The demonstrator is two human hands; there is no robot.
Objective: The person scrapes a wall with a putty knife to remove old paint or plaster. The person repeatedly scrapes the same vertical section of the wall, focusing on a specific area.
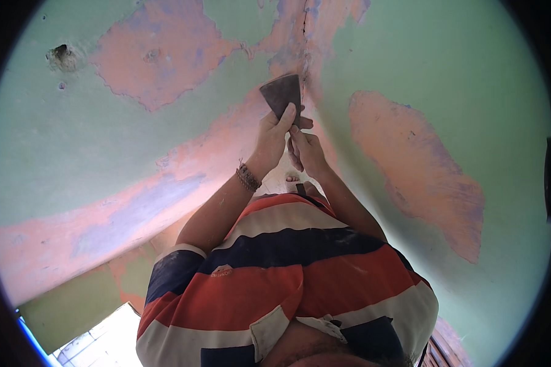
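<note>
A dark, flat, wedge-shaped scraper (282, 94), seemingly a putty knife, is held up before the wall corner with its wide edge away from me. My left hand (272, 135) grips it, thumb pressed along the flat face and fingers behind it. At the narrow end, my right hand (308, 149) has its thumb and fingertips against the tool, other fingers curled below. Any handle is hidden by the hands. Just beyond the blade runs the cracked wall corner (305, 59), where the paint is gone down to pink and purple layers.
The left green wall (73, 151) has a large bare pink patch (165, 55) and a rough hole (63, 57). On the right green wall (486, 114) there is another pink patch (418, 160). A bright opening (105, 335) with tiles lies at lower left. My bare foot (292, 178) shows below.
</note>
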